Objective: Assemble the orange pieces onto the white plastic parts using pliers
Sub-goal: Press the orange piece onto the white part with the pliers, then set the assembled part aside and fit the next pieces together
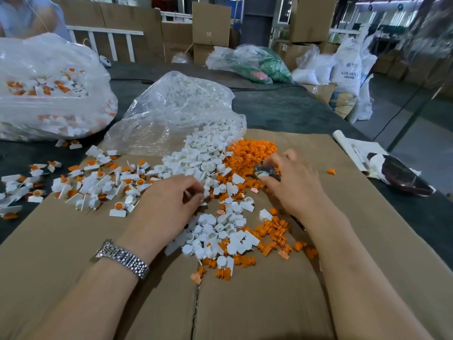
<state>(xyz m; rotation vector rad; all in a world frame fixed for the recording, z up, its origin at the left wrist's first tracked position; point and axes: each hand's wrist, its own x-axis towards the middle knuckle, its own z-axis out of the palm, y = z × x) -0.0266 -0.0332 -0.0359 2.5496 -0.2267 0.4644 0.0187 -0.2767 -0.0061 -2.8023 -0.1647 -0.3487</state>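
Nearest the near edge of the cardboard sheet (pixel 73 278), loose orange pieces (pixel 274 231) and white plastic parts (pixel 220 231) are lying mixed between the two forearms; just beyond, the left hand (pixel 169 204), a metal watch (pixel 122 260) on its wrist, is curling its fingers into the white heap and seems to be pinching one white part, though blur is hiding the pinch itself; the right hand (pixel 291 182) is clenching round the pliers (pixel 266 171), whose dark tip is lying at the edge of the orange pile (pixel 252 150). Toward the left edge finished pieces (pixel 93 182), white with orange fitted, are lying scattered. Further back a clear bag (pixel 176 106) is spilling white parts onto the far edge; a larger bag (pixel 49 89) of finished pieces is sitting at the far left. The step probably calls for lifting a single white part clear of the heap, seating the orange piece square, then squeezing gently, since a tilted piece could jam.
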